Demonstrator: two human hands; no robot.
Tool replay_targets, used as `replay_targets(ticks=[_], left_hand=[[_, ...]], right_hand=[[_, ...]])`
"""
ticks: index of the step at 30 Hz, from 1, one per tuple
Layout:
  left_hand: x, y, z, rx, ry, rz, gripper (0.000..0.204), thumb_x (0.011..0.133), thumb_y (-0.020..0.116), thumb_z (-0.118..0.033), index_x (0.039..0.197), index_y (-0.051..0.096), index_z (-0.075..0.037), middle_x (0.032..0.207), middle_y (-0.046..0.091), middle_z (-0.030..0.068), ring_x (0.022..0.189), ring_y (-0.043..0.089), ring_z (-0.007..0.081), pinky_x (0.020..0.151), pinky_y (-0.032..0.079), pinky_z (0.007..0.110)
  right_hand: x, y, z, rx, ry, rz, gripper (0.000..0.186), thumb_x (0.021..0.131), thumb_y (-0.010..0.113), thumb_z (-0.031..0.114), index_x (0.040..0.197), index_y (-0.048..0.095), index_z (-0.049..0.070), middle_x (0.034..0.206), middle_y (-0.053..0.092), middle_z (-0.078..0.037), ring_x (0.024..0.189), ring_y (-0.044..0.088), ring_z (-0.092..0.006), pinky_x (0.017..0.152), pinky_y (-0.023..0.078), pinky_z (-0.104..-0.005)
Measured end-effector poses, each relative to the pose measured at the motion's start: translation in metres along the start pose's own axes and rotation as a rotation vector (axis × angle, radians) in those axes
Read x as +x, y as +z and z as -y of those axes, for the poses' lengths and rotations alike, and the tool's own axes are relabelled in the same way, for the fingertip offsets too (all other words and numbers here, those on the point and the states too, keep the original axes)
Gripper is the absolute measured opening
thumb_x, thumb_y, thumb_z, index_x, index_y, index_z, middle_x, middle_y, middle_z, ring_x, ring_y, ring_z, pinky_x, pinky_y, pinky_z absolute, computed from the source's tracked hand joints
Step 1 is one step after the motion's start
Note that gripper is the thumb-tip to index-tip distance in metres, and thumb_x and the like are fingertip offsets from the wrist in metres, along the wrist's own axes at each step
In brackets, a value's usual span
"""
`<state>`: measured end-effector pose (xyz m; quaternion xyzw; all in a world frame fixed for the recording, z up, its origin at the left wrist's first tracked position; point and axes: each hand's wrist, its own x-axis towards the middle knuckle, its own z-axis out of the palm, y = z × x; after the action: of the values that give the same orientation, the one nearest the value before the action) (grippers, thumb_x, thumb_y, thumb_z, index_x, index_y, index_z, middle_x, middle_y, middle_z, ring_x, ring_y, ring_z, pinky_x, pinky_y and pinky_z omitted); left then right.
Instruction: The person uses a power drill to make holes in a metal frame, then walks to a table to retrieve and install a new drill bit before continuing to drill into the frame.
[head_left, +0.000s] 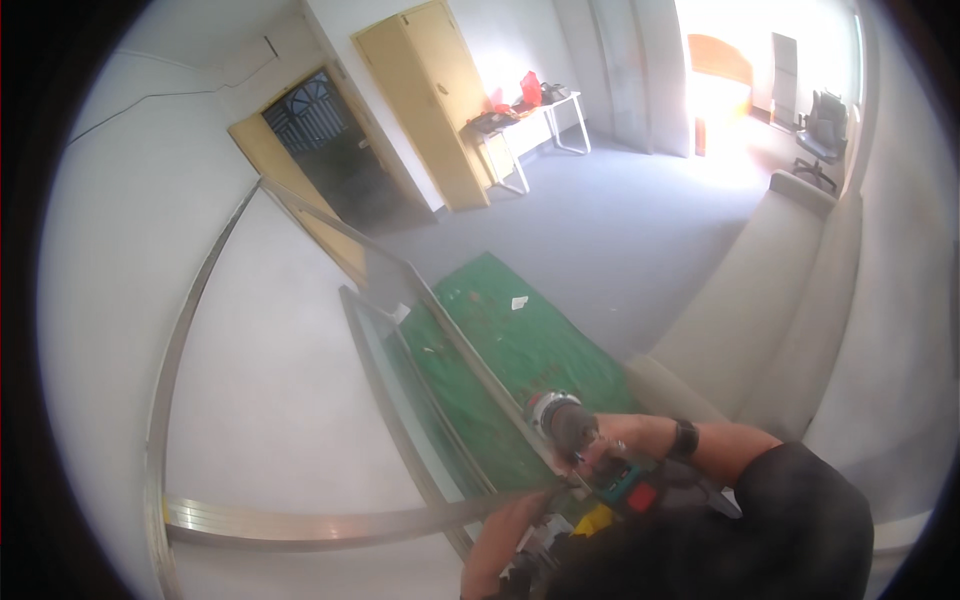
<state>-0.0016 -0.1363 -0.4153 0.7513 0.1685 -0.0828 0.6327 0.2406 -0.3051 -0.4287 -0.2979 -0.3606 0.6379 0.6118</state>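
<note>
Right hand [603, 452], fingers closed around a dark power drill with silver collar and teal-and-red base [574, 426], near right of centre. Left hand [533, 510], at the right end of a silver metal crossbar [330, 527]; its grip cannot be told. Farther away, a rectangular green sheet [500, 320] covers grey floor [640, 230].

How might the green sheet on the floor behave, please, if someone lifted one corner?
The green sheet would probably sag and fold, as its surface looks creased. It may be light for its spread, since it looks thin. The loose-looking white scrap on it could slide off.
</note>
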Motion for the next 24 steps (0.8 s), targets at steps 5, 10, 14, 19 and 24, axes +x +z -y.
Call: replay_targets(ticks=[5, 10, 14, 19, 24], left_hand=[[-0.045, 0.011, -0.038, 0.131, 0.025, -0.285, 0.008, 0.091, 0.064, -0.002, 0.097, 0.063, 0.004, 0.117, 0.066, 0.0138, 0.104, 0.063, 0.0174, 0.074, 0.055, 0.029], [-0.046, 0.015, -0.016, -0.109, 0.101, -0.761, 0.002, 0.090, 0.062, 0.001, 0.090, 0.062, 0.003, 0.095, 0.067, 0.0124, 0.087, 0.065, 0.0174, 0.072, 0.054, 0.029], [-0.050, 0.018, -0.031, -0.167, 0.246, -0.822, 0.004, 0.091, 0.059, 0.003, 0.091, 0.063, 0.004, 0.083, 0.066, 0.0088, 0.077, 0.063, 0.0158, 0.071, 0.052, 0.029], [-0.071, 0.025, -0.098, -0.082, 0.408, -1.101, 0.007, 0.089, 0.059, 0.001, 0.088, 0.064, 0.004, 0.079, 0.064, 0.0081, 0.074, 0.060, 0.0141, 0.069, 0.049, 0.026], [-0.090, 0.019, -0.147, -0.002, 0.843, -1.009, 0.007, 0.080, 0.060, -0.004, 0.080, 0.062, 0.003, 0.070, 0.060, 0.0097, 0.067, 0.054, 0.0165, 0.057, 0.041, 0.025]], right_hand=[[0.005, -0.011, -0.002, 0.101, -0.046, -0.082, 0.042, 0.078, 0.069, 0.011, 0.117, 0.058, 0.002, 0.102, 0.066, -0.014, 0.078, 0.064, -0.0176, 0.069, 0.053, -0.0274], [0.012, -0.016, 0.003, 0.297, -0.023, -0.038, 0.046, 0.081, 0.067, 0.024, 0.119, 0.056, 0.001, 0.105, 0.065, -0.017, 0.078, 0.064, -0.0207, 0.075, 0.053, -0.0312], [0.018, -0.002, 0.016, 0.169, -0.041, -0.112, 0.052, 0.081, 0.067, 0.027, 0.125, 0.057, 0.003, 0.121, 0.062, -0.024, 0.080, 0.066, -0.0228, 0.076, 0.055, -0.0337], [0.003, -0.028, 0.005, 0.048, 0.003, -0.282, 0.051, 0.083, 0.066, 0.027, 0.129, 0.057, 0.007, 0.134, 0.056, -0.027, 0.081, 0.067, -0.0253, 0.075, 0.056, -0.0367], [-0.003, -0.063, -0.030, -0.147, 0.078, -0.428, 0.040, 0.090, 0.059, 0.019, 0.127, 0.055, 0.004, 0.127, 0.060, -0.022, 0.080, 0.067, -0.0256, 0.073, 0.057, -0.0370]])
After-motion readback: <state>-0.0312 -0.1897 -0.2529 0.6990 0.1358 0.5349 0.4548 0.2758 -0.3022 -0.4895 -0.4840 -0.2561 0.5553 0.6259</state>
